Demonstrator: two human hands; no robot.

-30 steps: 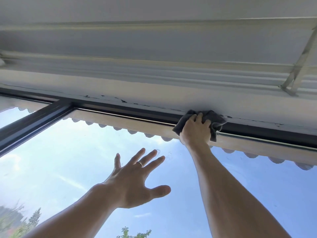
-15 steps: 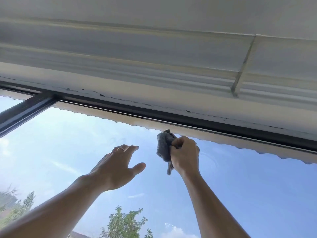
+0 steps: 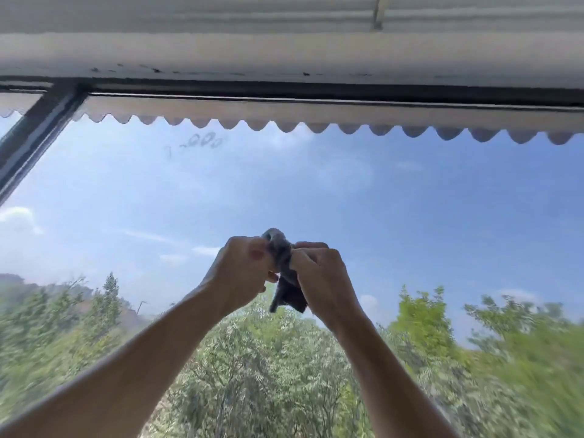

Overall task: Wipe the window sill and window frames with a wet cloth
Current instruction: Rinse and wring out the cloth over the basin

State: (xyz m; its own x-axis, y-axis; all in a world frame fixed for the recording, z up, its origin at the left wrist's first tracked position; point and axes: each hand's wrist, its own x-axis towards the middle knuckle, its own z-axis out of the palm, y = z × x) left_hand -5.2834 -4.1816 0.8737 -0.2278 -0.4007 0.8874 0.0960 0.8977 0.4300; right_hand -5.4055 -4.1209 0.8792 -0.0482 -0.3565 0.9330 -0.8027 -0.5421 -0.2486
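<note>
A small dark grey cloth (image 3: 284, 279) is bunched up between both of my hands, raised in front of the window glass. My left hand (image 3: 240, 273) pinches its left side with curled fingers. My right hand (image 3: 322, 276) grips its right side, and a tail of cloth hangs down below. The dark top window frame (image 3: 316, 93) runs across the view well above the hands. A dark frame upright (image 3: 34, 137) slants down at the upper left.
A white ledge with chipped paint (image 3: 284, 58) sits just above the frame. Outside, a scalloped awning edge (image 3: 316, 121) hangs below the frame. Faint finger marks (image 3: 202, 142) show on the glass (image 3: 410, 200). Sky and trees fill the pane.
My right hand has come down off the top frame with the cloth. My left hand has left the glass and joined it on the cloth. The view has tilted downward.
</note>
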